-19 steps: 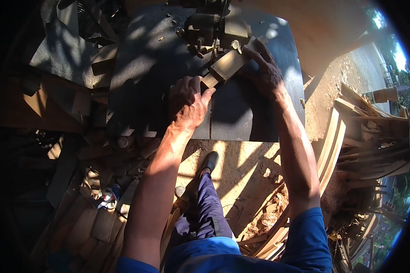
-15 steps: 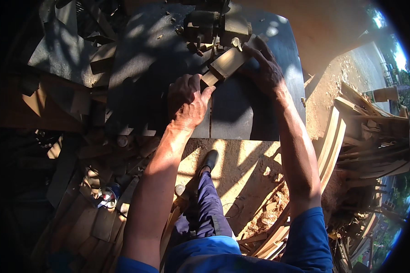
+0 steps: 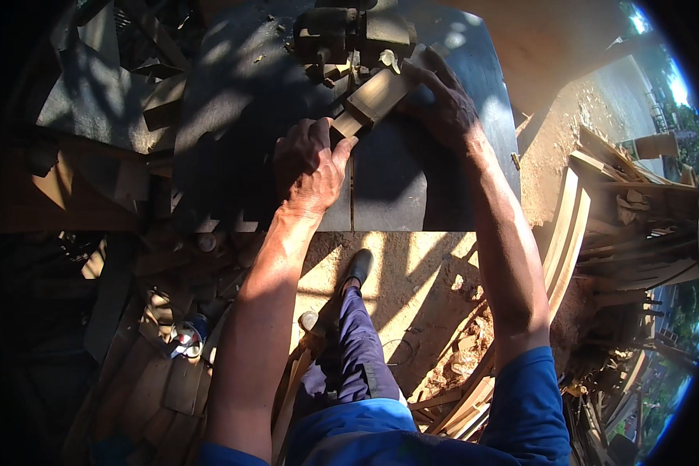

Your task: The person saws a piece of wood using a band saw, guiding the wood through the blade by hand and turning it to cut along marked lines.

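A squared wooden block lies at a slant on a dark flat worktable, its upper face lit by the sun. My left hand grips its near left end, where a paler stepped part shows between thumb and fingers. At the far right end my right hand holds it with fingers bent over the corner; part of this grip is in shadow. Just beyond the block stand two chunky wooden pieces either side of a narrow slot, with small wood scraps and a pale shaving beside them.
Offcuts and boards are heaped at the left, with a small white container among them. Long curved wood strips and a pile of timber lie at the right. Sawdust covers the sunlit ground below the table edge.
Both hands and the block appear slightly farther up and left in the picture, though the whole view has shifted a little too. The grip on the block stays the same.
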`<state>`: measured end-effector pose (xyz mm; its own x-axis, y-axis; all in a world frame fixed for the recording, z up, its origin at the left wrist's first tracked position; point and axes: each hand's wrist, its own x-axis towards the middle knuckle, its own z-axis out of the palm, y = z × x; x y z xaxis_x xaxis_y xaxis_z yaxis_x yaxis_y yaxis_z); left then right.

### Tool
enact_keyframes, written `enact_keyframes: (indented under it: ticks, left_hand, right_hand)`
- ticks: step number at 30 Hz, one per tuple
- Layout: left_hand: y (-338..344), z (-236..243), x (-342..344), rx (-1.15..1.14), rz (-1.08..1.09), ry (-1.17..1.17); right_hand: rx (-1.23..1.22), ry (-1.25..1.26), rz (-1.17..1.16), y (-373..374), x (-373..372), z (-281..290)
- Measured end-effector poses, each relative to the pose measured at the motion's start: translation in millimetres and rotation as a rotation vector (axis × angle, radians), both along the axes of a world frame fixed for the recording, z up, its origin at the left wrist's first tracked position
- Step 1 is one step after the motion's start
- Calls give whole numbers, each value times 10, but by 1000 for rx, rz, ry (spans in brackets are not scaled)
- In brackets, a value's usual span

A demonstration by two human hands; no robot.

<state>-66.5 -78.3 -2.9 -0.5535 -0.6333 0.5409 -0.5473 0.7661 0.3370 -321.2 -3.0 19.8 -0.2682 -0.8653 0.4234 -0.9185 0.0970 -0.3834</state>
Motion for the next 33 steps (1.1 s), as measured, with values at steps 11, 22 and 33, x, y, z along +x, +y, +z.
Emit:
enact_keyframes:
  ticks: [11,22,33]
  left_hand:
    - [7,23,-32,-2,15,-5]
    - [-7,3,-15,-11,24,1]
    - [-15,-20,-18,17,38,-4]
  right_hand:
    - [-3,27,-3,-12,-41,-2]
    - [2,1,2,-41,-32,-29]
    - [-2,-4,13,-66,-31,-38]
